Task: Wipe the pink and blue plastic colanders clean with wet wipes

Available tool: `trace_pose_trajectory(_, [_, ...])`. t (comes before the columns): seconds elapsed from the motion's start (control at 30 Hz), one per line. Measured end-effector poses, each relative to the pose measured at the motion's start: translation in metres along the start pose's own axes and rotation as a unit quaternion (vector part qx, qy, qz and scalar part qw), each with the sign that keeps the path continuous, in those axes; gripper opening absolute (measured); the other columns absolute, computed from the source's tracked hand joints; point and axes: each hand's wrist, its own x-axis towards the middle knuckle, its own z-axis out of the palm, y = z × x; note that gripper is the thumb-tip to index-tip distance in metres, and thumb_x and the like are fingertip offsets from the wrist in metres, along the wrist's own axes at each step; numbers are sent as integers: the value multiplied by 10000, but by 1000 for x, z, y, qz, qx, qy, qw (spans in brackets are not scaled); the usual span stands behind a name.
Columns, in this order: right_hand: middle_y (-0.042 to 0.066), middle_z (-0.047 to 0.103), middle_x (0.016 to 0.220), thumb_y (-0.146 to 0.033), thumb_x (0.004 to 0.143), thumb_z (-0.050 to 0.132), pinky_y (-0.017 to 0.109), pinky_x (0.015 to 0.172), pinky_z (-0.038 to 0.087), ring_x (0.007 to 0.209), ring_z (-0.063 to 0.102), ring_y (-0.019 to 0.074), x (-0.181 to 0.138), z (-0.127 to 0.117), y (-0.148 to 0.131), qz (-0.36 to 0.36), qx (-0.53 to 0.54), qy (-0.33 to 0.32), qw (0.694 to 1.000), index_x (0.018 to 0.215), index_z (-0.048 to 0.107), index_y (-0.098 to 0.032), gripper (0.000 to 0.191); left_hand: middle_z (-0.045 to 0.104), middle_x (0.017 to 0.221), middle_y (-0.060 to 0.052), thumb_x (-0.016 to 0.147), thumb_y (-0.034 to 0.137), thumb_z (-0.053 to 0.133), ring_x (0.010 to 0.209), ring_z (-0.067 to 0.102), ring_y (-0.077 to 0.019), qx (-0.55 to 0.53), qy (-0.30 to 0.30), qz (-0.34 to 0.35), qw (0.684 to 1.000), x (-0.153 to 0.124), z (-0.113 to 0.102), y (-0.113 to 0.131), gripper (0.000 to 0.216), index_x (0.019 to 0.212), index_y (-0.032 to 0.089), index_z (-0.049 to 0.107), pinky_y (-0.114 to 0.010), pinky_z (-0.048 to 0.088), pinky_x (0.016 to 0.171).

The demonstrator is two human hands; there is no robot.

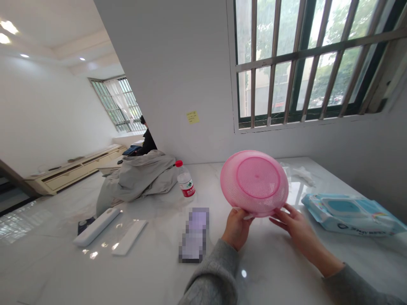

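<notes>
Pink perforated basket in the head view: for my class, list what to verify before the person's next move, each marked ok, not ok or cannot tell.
Left hand holds the pink perforated plastic basket at its rim: ok.
Right hand touches the rim too: ok.
Anything inside the basket: cannot tell, its far side is hidden.
Blue wet-wipes packet apart from the right hand: ok.
Water bottle upright with its red cap on: ok.
</notes>
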Motion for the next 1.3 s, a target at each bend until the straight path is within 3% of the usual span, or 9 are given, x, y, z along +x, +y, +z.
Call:
trace_pose_trajectory(0.17, [109,830,1101,-444,755,940,445,953,639,1092,778,308,-6,7,5,54,-10,-53,997,1042,800,-217,392,700,737,-36,613,174,746,765,577,-208,39,-31,10,999,0,2,0,96,701,209,752,-355,464,843])
trace_pose_trajectory(0.37, [58,827,1043,-419,757,901,408,869,666,973,784,262,9,-10,-10,6,55,36,998,1119,787,-251,415,582,666,12,546,121,719,687,457,-148,-13,31,28,999,2,-3,1,134,613,202,635,-288,394,729])
trace_pose_trajectory(0.5, [8,817,934,-415,736,924,313,746,678,817,769,202,15,-19,-10,-9,60,96,994,1024,785,-281,346,553,649,18,524,115,679,673,420,-142,-14,30,12,999,3,-6,-1,134,612,196,617,-283,362,699])
trace_pose_trajectory(0.6, [32,821,923,-427,735,938,318,755,678,833,784,219,10,-14,-1,1,37,62,997,1004,781,-270,349,566,660,14,556,132,705,671,423,-147,-2,36,26,999,3,-6,-4,130,629,204,624,-290,367,712])
trace_pose_trajectory(0.73, [134,831,1025,-393,724,956,407,816,674,962,811,322,-3,3,11,73,9,-33,997,973,789,-199,357,572,672,7,586,162,727,691,464,-162,11,27,29,999,3,-3,-6,126,624,217,620,-311,399,760])
trace_pose_trajectory(0.83, [155,828,1067,-356,737,935,429,863,662,1033,799,342,-6,8,10,106,13,-56,993,939,795,-181,302,581,679,-2,579,166,731,700,477,-169,16,18,20,1000,2,-1,-6,117,620,220,636,-315,408,757])
trace_pose_trajectory(1.13, [29,828,943,-318,783,837,317,717,668,816,785,214,16,-22,-15,-4,60,115,992,1094,779,-274,319,561,674,35,547,125,698,680,448,-131,-28,64,25,997,4,-7,-4,188,636,202,551,-278,381,720])
trace_pose_trajectory(1.2, [29,828,898,-336,774,875,307,714,670,779,785,209,16,-23,-8,1,44,116,992,1061,779,-266,310,551,663,42,540,116,683,673,440,-129,-26,65,25,997,4,-7,-5,192,636,201,540,-277,369,707])
trace_pose_trajectory(1.3, [59,839,934,-379,754,924,341,807,676,835,807,233,12,-17,7,28,30,50,998,1034,785,-253,337,573,669,38,516,101,661,685,454,-132,-25,77,24,996,4,-8,-6,182,650,197,584,-278,370,713])
